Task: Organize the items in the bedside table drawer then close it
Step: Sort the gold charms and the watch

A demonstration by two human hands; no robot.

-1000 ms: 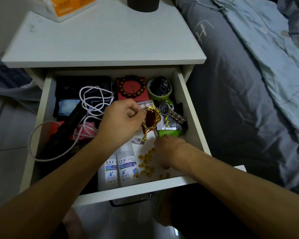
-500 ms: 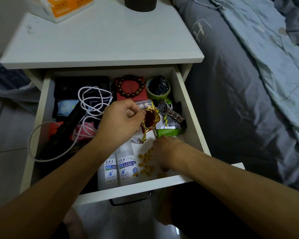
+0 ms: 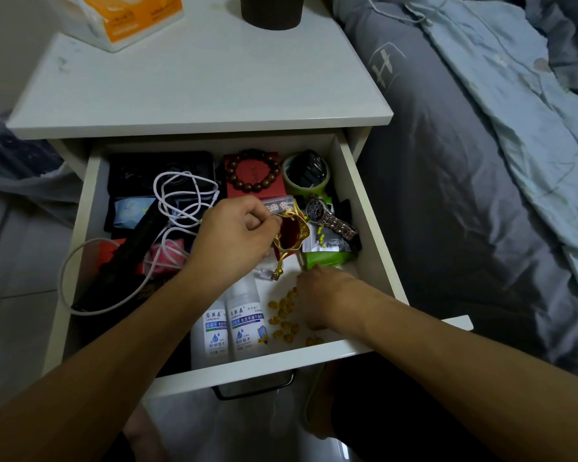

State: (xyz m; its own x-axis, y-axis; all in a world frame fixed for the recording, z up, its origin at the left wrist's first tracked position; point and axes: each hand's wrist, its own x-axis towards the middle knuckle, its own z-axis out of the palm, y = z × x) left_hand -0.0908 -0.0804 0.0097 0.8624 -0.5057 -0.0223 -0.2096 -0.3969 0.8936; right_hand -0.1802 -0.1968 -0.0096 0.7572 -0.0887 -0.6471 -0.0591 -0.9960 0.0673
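Drawer step: your left hand pinches the pouch open; keep it steady just above the capsules while your right hand, its grip hidden from you, gathers them.

**Dim little bedroom corner**

Pretty low light in here, everything looks greyish. White bedside table with a tissue pack and a dark cup on the tabletop. Bed sits right beside it, grey cover, with a rumpled pale blue blanket on top. Pale tiled floor on the other side.
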